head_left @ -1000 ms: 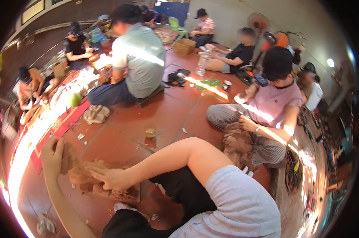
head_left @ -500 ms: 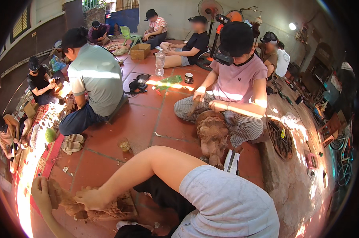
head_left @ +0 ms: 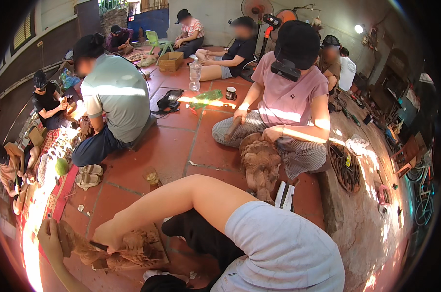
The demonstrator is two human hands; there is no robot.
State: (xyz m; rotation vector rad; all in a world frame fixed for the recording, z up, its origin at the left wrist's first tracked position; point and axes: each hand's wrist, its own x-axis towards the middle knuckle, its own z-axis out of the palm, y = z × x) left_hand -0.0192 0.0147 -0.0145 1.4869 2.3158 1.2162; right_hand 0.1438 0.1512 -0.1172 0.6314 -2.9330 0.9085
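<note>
A reddish-brown wooden carving (head_left: 132, 248) lies on the red tiled floor at the lower left. My left hand (head_left: 51, 237) grips its left end, fingers closed around the wood. My right arm in a pale short sleeve reaches across from the lower right. My right hand (head_left: 108, 237) presses on the middle of the carving, closed on a thin dark carving tool (head_left: 97, 246) whose tip touches the wood. My dark-clothed legs lie just behind the carving.
Opposite, a person in a pink shirt (head_left: 288, 92) holds a tall wooden carving (head_left: 262, 165). A person in a grey-green shirt (head_left: 115, 97) sits at the left, with sandals (head_left: 88, 175) beside. A small glass (head_left: 151, 175), plastic bottle (head_left: 195, 73), mug (head_left: 230, 93) and cardboard box (head_left: 170, 61) stand on the tiles.
My view has swung, so the seated people now sit higher and more centred. Both hands have stayed on the carving, with the left hand lower in the picture.
</note>
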